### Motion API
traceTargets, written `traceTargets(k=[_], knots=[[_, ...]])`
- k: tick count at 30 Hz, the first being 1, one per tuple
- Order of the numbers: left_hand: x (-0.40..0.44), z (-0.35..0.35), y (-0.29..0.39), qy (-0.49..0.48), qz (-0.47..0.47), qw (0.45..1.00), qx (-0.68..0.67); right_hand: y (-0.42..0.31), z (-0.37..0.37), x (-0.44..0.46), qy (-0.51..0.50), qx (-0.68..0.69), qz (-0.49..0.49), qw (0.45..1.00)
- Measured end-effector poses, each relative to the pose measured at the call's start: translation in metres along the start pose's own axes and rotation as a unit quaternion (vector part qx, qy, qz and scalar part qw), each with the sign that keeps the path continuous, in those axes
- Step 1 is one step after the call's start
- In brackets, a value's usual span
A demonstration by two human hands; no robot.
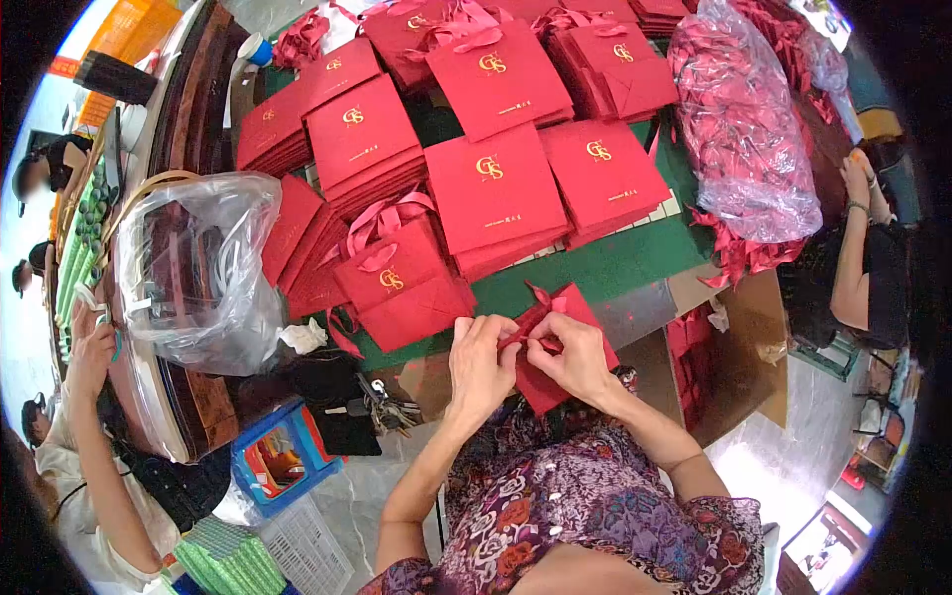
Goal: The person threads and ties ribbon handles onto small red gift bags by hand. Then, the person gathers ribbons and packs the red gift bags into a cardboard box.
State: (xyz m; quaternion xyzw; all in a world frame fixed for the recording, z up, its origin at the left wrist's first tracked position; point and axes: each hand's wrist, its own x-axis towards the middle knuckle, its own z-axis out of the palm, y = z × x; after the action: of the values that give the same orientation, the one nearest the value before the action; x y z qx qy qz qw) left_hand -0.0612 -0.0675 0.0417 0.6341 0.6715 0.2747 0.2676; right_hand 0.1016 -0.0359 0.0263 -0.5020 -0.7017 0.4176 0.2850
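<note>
A small red paper gift bag rests at the front edge of the table, close to my body. Over it, my left hand pinches a red ribbon at the bag's top edge. Opposite, my right hand has thumb and forefinger closed on the same ribbon, and the two sets of fingertips nearly meet. The fingers cover part of the ribbon, so its exact shape there is hidden. Just beyond lies another red bag with a gold logo and pink-red ribbon handles.
Stacks of red bags cover the green table top. A clear plastic sack of red ribbons lies right, above an open cardboard box. Left are a clear plastic bag, keys and a co-worker's hand.
</note>
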Motion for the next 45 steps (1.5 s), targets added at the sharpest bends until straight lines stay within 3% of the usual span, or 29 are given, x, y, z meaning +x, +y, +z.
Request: traceTargets(k=[4,11,22,26,28,33,35,37,39,40,45], knots=[[-0.004,0.005,0.002,0.003,-0.021,0.997,-0.070,-0.006,-0.006,0.000,-0.040,-0.010,-0.008,0.999],[-0.010,0.008,0.001,0.003,-0.047,0.989,-0.140,-0.006,-0.005,-0.003,-0.016,0.019,0.029,0.999],[-0.009,0.003,0.009,0.035,-0.014,0.994,-0.106,-0.013,0.004,-0.003,0.042,-0.043,-0.054,0.997],[-0.007,0.004,0.007,0.038,-0.029,0.991,-0.123,-0.018,-0.007,-0.001,-0.003,0.007,-0.015,1.000],[-0.006,0.007,0.004,0.041,-0.027,0.992,-0.117,-0.025,-0.025,0.002,-0.024,-0.088,-0.110,0.990],[-0.008,0.013,0.010,0.091,0.067,0.991,-0.067,-0.040,-0.052,0.032,-0.028,-0.102,-0.155,0.982],[-0.009,0.012,0.013,0.112,0.101,0.987,-0.059,-0.035,-0.058,0.042,-0.158,-0.242,-0.176,0.941],[-0.010,0.010,0.014,0.124,0.167,0.978,-0.028,-0.021,-0.060,0.053,-0.206,-0.218,-0.162,0.940],[-0.010,0.010,0.010,0.123,0.197,0.973,-0.018,-0.013,-0.064,0.067,-0.309,-0.096,-0.156,0.933],[-0.010,0.010,0.010,0.114,0.212,0.971,-0.014,-0.013,-0.068,0.074,-0.354,-0.072,-0.104,0.927],[-0.004,0.013,0.001,0.095,0.255,0.962,-0.006,0.001,-0.056,0.081,-0.367,-0.030,-0.012,0.929]])
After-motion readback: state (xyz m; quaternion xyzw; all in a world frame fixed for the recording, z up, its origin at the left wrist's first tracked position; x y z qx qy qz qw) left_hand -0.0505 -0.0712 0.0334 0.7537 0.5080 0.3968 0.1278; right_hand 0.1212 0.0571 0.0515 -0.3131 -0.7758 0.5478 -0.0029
